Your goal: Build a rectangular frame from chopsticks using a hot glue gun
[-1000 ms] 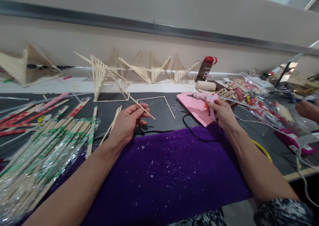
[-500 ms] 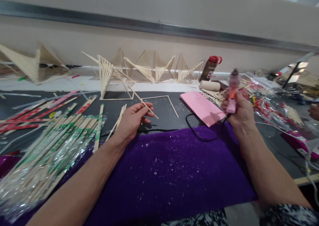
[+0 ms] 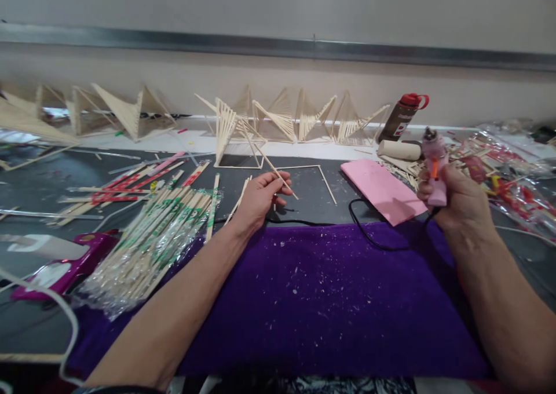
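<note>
Between the thumb and fingers of my left hand (image 3: 258, 200) is a thin wooden stick (image 3: 270, 163), slanting up to the left. My right hand (image 3: 468, 200) grips a pink hot glue gun (image 3: 436, 171) with an orange trigger, its nozzle pointing up. Just beyond my left hand, two joined sticks (image 3: 320, 167) lie on the dark table as a corner. Behind the held stick stands a twisted stick model (image 3: 225, 128), with a square stick base. The glue gun's black cord (image 3: 369, 240) loops over a purple cloth (image 3: 325, 301).
Wrapped chopsticks (image 3: 147, 249) lie to the left, near a magenta power strip (image 3: 87, 261) with a white plug. A pink folded sheet (image 3: 380, 188), a dark bottle (image 3: 399, 119) with a red cap and a wooden cylinder (image 3: 399, 150) are on the right. More stick models (image 3: 319, 119) line the wall.
The view has turned left, so everything sits further right and the power strip shows at left. Both hands keep their hold on the stick and the glue gun.
</note>
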Motion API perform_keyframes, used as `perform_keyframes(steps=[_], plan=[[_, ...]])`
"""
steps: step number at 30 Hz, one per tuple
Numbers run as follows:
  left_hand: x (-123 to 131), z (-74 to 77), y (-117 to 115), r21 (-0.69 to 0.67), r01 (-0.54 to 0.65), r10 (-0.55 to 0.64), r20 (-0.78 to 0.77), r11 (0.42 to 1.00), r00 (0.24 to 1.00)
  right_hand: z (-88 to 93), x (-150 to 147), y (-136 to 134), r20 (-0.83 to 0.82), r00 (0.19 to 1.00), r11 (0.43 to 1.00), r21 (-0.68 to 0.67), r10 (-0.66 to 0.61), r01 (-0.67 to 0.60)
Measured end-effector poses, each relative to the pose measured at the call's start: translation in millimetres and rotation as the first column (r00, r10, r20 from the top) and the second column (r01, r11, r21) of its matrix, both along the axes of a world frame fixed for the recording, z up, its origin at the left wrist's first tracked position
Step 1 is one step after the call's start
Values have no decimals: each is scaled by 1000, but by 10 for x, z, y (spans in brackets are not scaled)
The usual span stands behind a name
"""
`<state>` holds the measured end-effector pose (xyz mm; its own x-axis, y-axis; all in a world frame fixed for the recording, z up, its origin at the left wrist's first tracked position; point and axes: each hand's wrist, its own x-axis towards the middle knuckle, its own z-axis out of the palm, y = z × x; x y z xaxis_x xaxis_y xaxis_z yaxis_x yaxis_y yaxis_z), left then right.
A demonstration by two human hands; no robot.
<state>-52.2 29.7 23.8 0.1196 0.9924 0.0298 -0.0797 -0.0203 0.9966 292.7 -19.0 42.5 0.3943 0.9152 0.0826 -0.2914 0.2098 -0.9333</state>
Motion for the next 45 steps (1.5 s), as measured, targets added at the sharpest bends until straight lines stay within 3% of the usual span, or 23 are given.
perform_keyframes(steps=[5,9,19,29,37,39,41,45], plan=[[-53,0,31,31,-14,14,-4,999,1000,47,168,-22,-222,975,968,249,20,37],[-115,22,76,50,-61,62,-3,997,998,60,348,-14,-268,963,948,311,17,69],[-276,97,211,188,-266,266,28,946,964,-54,168,75,24,988,987,65,-151,149],[-79,93,82,185,-177,197,-94,967,976,-242,111,149,218,973,978,-173,-75,114],[17,64,16,165,-108,124,-85,980,989,-414,-1,174,441,897,969,-229,20,91],[17,69,9,159,-107,120,-74,981,990,-469,16,184,534,845,963,-243,29,121],[16,71,3,159,-100,112,-66,982,992,-506,45,187,693,720,945,-256,35,201],[7,69,-9,167,-79,93,-73,983,993,-519,104,163,955,276,908,-211,112,361]])
